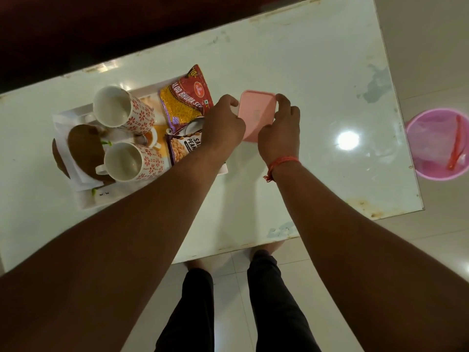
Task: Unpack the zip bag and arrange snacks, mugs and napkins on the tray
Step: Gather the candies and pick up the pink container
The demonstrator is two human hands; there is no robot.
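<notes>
Both hands grip a pink lidded container [256, 115] on the table [317, 72]: left hand [223, 120], right hand [279, 128], just right of the tray [83, 201].

White tray [224, 170] holds two floral mugs [123, 107] [132, 162], two snack packets [186, 97] [186, 146] and napkins [78, 171]; pink box [256, 115] just beside.

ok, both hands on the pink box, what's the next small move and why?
Probably slide the pink box toward the tray and set it down there. Left hand and right hand grip its two sides beside the tray, while both mugs and the snack packets already sit inside.
</notes>
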